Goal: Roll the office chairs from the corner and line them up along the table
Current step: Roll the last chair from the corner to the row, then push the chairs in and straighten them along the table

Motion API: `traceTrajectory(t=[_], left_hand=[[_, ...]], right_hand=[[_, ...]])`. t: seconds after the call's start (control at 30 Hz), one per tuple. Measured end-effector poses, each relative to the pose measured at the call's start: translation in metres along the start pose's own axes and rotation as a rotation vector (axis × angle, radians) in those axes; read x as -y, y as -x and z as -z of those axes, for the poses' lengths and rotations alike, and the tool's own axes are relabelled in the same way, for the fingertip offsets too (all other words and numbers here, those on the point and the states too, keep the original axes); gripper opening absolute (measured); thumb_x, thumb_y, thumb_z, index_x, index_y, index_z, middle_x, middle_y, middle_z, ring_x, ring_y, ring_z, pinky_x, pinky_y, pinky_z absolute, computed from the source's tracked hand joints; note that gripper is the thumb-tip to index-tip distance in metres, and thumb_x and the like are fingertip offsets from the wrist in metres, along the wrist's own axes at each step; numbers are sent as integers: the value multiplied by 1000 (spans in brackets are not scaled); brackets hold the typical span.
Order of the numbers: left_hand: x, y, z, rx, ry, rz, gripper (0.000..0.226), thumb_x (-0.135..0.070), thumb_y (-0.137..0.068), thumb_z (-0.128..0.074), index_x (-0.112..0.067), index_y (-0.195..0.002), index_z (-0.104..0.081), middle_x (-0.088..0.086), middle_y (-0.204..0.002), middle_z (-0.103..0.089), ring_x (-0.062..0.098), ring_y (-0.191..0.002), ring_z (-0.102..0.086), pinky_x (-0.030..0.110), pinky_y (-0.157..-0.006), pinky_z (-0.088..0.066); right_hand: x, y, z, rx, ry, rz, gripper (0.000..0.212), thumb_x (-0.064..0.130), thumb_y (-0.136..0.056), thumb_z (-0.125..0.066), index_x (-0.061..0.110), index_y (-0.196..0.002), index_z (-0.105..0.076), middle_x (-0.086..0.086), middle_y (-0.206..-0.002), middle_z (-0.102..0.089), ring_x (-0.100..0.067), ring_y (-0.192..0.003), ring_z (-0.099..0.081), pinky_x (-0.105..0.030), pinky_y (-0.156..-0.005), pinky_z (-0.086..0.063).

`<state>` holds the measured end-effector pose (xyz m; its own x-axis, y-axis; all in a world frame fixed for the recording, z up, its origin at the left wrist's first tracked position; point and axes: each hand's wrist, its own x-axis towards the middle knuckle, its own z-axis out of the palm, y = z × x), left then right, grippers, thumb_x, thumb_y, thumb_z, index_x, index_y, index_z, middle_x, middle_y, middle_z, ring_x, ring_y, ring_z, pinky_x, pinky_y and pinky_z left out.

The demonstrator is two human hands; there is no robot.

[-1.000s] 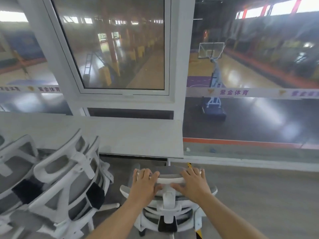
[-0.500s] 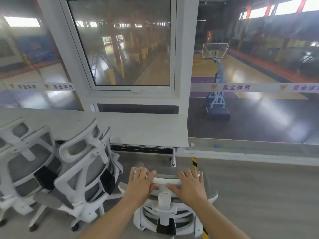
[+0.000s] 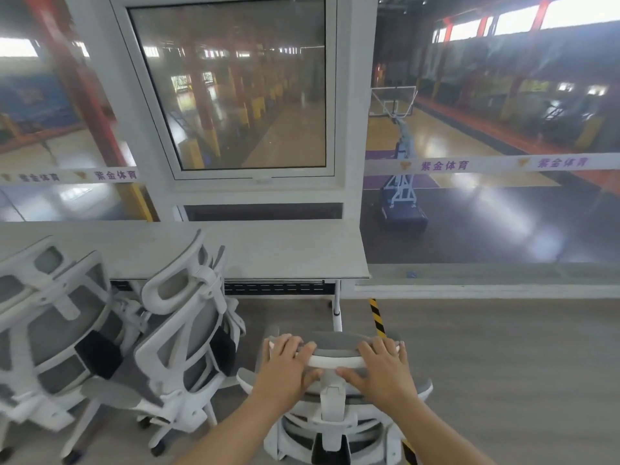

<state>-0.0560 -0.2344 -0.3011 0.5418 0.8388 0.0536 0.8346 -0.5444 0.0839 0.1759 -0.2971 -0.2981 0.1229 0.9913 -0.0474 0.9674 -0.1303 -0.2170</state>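
Head view looks down on both hands laid over the headrest [image 3: 335,352] of a white office chair [image 3: 335,427]. The left hand [image 3: 288,367] and right hand [image 3: 384,369] each grip it with fingers curled over the far edge and thumbs tucked against the near side, either side of the centre post. The table [image 3: 285,253] lies straight ahead of that grip, beyond the chair, its long edge running left to right across the view. The chair faces the table's right end, close to the white table leg [image 3: 337,313] and the yellow-and-black floor stripe [image 3: 376,315]. Two more chairs stand to the left against the table edge, the nearer chair [image 3: 188,330] tilted, the farther chair [image 3: 57,330] beside it. So the open slot looks to lie ahead and slightly left, on the left hand's side. The chair frames are hard, glossy white plastic with grey mesh backs; the headrest is a curved grey pad on a white bar; the tabletop is matt pale grey and the floor [image 3: 503,364] grey wood-grain.
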Motion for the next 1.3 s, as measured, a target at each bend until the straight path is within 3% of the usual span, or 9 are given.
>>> traceTrajectory(t=[0.17, 0.33, 0.57, 0.87, 0.97, 1.07, 1.13, 1.3], left_hand=[[9, -2, 10, 58, 74, -44, 56, -69, -98, -32, -40, -146, -33, -11, -141, -41, 17, -141, -20, 54, -117, -13], [12, -9, 8, 61, 66, -76, 47, -57, -99, -38, -41, -144, -33, -9, -136, -43, 19, -134, -28, 54, -113, -19], [13, -39, -5, 38, 101, -87, 44, -48, -100, -42, -40, -142, -36, -9, -134, -45, 20, -133, -29, 55, -111, -20], [-2, -83, -4, 54, 89, -52, 43, -54, -100, -40, -41, -141, -34, -6, -131, -47, 21, -127, -33, 51, -109, -25], [-5, -90, -1, 65, 90, -35, 45, -56, -100, -39, -41, -143, -34, -6, -132, -45, 21, -130, -33, 52, -111, -22], [-2, -91, 3, 67, 88, -48, 51, -62, -99, -24, -44, -146, -28, -8, -136, -45, 18, -135, -31, 58, -118, -9], [12, -91, 8, 45, 97, -45, 59, -66, -98, -8, -45, -151, -21, -10, -142, -42, 15, -140, -26, 58, -120, 4], [90, -91, 36, -45, 60, 135, 60, -59, -102, -10, -35, -155, -25, -8, -153, -35, 17, -147, -19, 53, -121, 9]], right_hand=[[7, 4, 3, 30, -15, -14, 71, 86, -84, -25, 47, -141, -36, 10, -137, -40, -23, -139, -23, -57, -120, -13], [15, 3, 1, 5, -137, -31, 52, 70, -93, -42, 48, -140, -42, 16, -134, -40, -15, -138, -21, -66, -119, -4], [-2, -22, 5, 1, -161, -26, 55, 73, -92, -41, 46, -140, -45, 18, -133, -42, -12, -138, -22, -57, -120, -7], [-35, -62, 17, 10, -153, 18, 64, 81, -86, -34, 47, -139, -43, 25, -119, -34, -10, -135, -23, -44, -116, -16], [-40, -70, 22, 26, -146, 27, 65, 83, -84, -32, 48, -138, -43, 26, -123, -34, -12, -140, -21, -47, -118, -12], [-35, -78, 29, 38, -77, 16, 77, 90, -81, -13, 48, -138, -44, 22, -137, -42, -12, -145, -18, -62, -115, 17], [-26, -90, 37, 43, -55, 15, 86, 90, -81, -2, 46, -142, -43, 16, -148, -40, -14, -149, -15, -64, -108, 28], [43, -143, 56, 66, -87, 142, 68, 76, -94, -14, 40, -146, -41, 10, -155, -38, -18, -149, -21, -63, -119, 10]])
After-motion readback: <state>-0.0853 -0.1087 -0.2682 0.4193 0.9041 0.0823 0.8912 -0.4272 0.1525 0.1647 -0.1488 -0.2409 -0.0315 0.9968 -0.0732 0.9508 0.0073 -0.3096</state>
